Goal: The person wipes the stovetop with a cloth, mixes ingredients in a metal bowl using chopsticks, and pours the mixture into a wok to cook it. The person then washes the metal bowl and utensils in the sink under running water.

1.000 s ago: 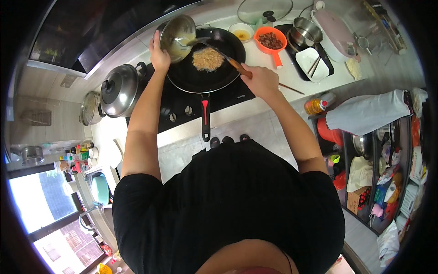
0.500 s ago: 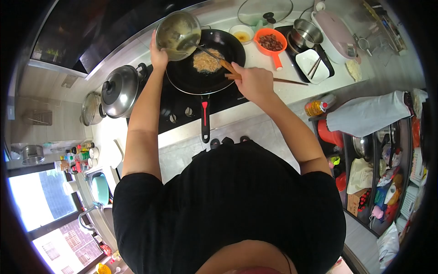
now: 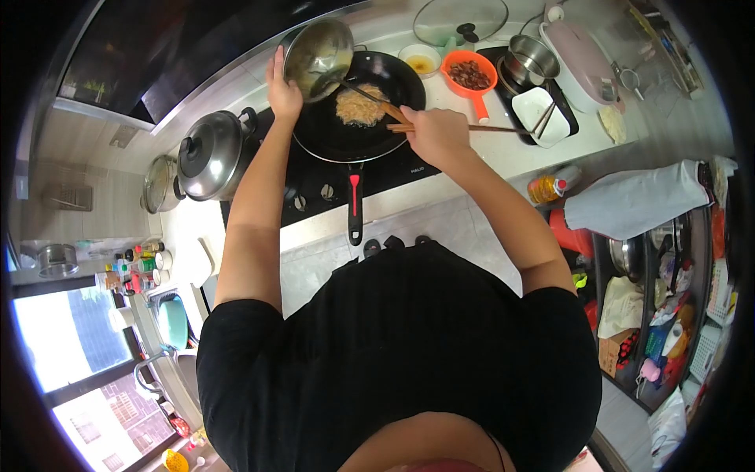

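My left hand (image 3: 285,96) holds a round, shiny bowl (image 3: 329,46) by its left side, fingers against the wall. The bowl is tilted over the left rim of a black frying pan (image 3: 393,72), and wet residue coats its inside. In my right hand (image 3: 439,135) are a wooden-handled utensil (image 3: 391,110) and a pair of chopsticks (image 3: 491,128). The utensil's dark metal end reaches into the bowl; its exact shape is hard to make out. A pale, shredded-looking mass of food (image 3: 358,108) lies in the middle of the pan.
Right of the pan stand a small bowl of yellow liquid (image 3: 419,60), an orange strainer (image 3: 480,101) with dark reddish pieces, a saucepan (image 3: 532,59) and a white dish (image 3: 540,118). A lidded pot (image 3: 211,156) sits left. The pan's handle (image 3: 355,206) projects over the counter edge.
The bowl has shifted slightly right and tips further. My left fingers are more stretched upward along its side. The utensil still points into the bowl.
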Motion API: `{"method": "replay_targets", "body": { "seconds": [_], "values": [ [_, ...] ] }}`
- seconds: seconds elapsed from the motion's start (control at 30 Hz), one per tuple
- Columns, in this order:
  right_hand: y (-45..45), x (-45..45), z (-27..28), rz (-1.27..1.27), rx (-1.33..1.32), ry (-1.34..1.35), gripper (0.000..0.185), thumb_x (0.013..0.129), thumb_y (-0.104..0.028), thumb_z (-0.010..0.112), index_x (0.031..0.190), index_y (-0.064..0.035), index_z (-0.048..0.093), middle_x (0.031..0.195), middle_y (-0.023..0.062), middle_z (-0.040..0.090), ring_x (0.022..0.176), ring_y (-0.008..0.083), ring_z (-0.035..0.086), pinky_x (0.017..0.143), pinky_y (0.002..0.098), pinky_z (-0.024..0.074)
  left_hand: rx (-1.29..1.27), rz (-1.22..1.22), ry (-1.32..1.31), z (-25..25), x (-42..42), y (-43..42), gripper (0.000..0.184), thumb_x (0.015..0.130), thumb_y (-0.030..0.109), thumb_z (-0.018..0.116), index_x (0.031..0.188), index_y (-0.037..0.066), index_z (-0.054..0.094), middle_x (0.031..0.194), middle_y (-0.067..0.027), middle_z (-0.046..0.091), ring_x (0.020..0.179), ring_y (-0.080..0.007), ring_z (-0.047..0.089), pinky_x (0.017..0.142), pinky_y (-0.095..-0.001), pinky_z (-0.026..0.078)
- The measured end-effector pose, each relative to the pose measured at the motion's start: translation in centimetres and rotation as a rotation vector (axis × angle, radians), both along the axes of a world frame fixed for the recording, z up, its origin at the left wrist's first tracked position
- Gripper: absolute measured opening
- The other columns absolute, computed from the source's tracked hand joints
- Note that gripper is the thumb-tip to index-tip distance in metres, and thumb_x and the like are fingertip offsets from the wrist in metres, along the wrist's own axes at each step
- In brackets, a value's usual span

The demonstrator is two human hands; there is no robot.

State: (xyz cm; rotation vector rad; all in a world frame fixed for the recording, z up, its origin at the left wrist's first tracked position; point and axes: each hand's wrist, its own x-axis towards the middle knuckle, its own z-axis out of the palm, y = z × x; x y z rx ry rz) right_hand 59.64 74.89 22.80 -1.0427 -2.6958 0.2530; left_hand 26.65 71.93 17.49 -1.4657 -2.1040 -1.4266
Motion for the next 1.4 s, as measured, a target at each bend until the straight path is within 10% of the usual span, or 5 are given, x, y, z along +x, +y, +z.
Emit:
{"method": "replay_targets", "body": {
  "seconds": [0.13, 0.37, 0.63, 1.4],
  "values": [
    [0.9, 2.9, -0.6, -0.111, -0.202, 0.097, 0.037, 0.081, -0.032, 0.061, 0.117, -0.0233, 0.063, 0.081, 0.0084, 0.067, 0.077, 0.0274, 0.065, 0.065, 0.0403, 0.0498, -0.020, 0.312, -0.140, -1.6, -0.1, 0.4, 0.080, 0.074, -0.010, 0.044, 0.142, 0.029, 0.030, 0.137, -0.0200, 0.036, 0.114, -0.0397, 0.051, 0.090, -0.0429, 0.049],
    [2.8, 3.4, -4.4, -0.293, -0.315, 0.162, 0.044, 0.084, -0.041, 0.058, 0.124, -0.0241, 0.058, 0.086, 0.0072, 0.068, 0.081, 0.0284, 0.064, 0.071, 0.0384, 0.0499, 0.362, 0.170, -1.281, 0.2, 0.7, -1.2, 0.049, 0.090, -0.002, 0.037, 0.133, 0.023, 0.036, 0.124, -0.0169, 0.051, 0.093, -0.0410, 0.063, 0.057, -0.0541, 0.059],
    [3.8, -0.4, -10.1, -0.070, -0.106, 0.057, 0.047, 0.085, -0.029, 0.057, 0.131, -0.0231, 0.049, 0.078, 0.0079, 0.067, 0.072, 0.0289, 0.065, 0.063, 0.0423, 0.0499, 0.447, 0.095, -1.579, -1.9, -2.2, -4.2, 0.040, 0.084, -0.014, 0.033, 0.122, -0.005, 0.042, 0.123, -0.0233, 0.048, 0.103, -0.0438, 0.056, 0.074, -0.0589, 0.057],
    [3.6, -2.5, -11.2, 0.001, -0.049, -0.004, 0.027, 0.083, -0.033, 0.060, 0.108, -0.0241, 0.060, 0.104, 0.0044, 0.060, 0.088, 0.0309, 0.063, 0.072, 0.0452, 0.0503, 0.989, 0.339, -1.660, 3.7, 13.1, -39.7, 0.035, 0.079, -0.014, 0.038, 0.114, -0.015, 0.037, 0.119, -0.0252, 0.047, 0.107, -0.0404, 0.055, 0.092, -0.0490, 0.052]
  ]
}}
